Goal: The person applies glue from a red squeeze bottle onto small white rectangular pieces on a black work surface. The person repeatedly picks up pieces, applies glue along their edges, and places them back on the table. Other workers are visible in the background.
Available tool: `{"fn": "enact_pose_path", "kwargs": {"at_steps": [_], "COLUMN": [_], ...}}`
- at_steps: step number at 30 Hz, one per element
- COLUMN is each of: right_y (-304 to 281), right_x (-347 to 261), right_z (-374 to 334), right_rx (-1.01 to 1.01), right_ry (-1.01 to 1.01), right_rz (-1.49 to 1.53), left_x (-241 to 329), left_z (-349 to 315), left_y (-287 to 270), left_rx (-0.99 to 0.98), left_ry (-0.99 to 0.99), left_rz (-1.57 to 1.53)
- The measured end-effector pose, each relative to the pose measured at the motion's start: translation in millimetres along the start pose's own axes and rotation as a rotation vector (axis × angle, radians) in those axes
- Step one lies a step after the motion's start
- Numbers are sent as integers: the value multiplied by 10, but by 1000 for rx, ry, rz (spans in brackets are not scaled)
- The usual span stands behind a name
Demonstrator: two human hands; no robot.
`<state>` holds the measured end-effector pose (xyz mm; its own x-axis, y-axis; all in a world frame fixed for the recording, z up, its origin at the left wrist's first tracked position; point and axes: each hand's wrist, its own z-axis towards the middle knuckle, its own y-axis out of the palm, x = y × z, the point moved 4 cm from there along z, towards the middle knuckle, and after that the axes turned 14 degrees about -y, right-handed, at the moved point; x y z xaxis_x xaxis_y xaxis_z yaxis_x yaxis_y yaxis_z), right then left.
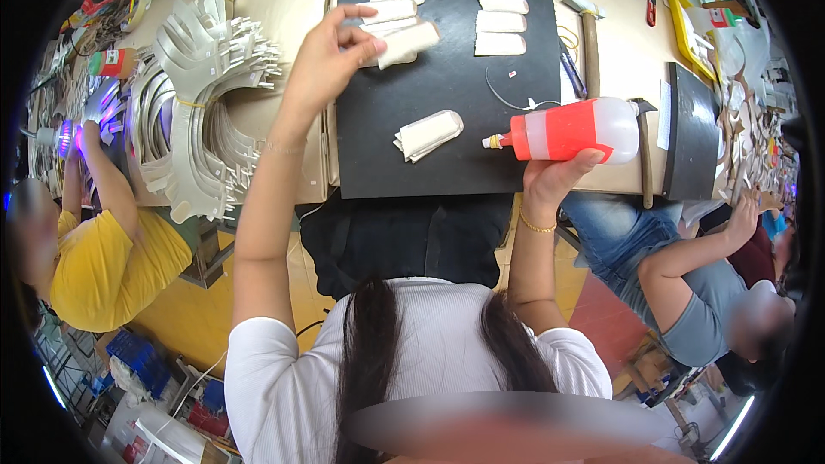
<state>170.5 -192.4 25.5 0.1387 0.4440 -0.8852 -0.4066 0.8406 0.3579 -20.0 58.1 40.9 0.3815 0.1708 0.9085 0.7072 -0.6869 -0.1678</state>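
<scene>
My left hand (328, 53) is over the back left of a black board, its thumb and fingers pinching the end of a cream-coloured tab with one rounded end (410, 45). More tabs of the same kind (394, 10) lie just behind it, partly hidden by my fingers. In my right hand (554, 179) is a squeeze bottle (559, 131) with a red band, lying almost level, its nozzle toward the left. A small fanned stack of cream tabs (430, 135) rests on the board left of the nozzle. Several tabs (501, 23) form a column at the back right.
Curved cream cut pieces (189, 112) are heaped left of the black board (404, 172). To the right lie a hammer (590, 47), another long-handled tool (646, 155) and red snips (651, 9). A yellow tray (685, 34) stands farther right. Co-workers sit on both sides.
</scene>
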Motion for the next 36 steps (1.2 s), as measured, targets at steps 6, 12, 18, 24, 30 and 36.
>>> {"fn": "enact_pose_path", "kwargs": {"at_steps": [6, 12, 18, 24, 30, 36], "right_y": [-27, -37, 225, 603, 835, 986], "right_x": [-14, 17, 102, 67, 48, 95], "right_z": [6, 38, 22, 198, 279, 185], "right_rx": [14, -11, -160, -369, -504, -616], "right_ry": [-18, -26, -114, -98, -100, -84], "right_rz": [-3, 35, 36, -2, -113, -125], "left_x": [162, 204, 78, -54, -144, -186], "left_z": [393, 118, -1001, -1318, -1331, -1393], "left_y": [-138, -168, 581, 866, 930, 987], "left_rx": [113, 463, 106, 40, 73, 104], "left_ry": [-29, 165, 663, 672, 712, 702], "left_rz": [393, 539, 773, 860, 986, 1011]}}
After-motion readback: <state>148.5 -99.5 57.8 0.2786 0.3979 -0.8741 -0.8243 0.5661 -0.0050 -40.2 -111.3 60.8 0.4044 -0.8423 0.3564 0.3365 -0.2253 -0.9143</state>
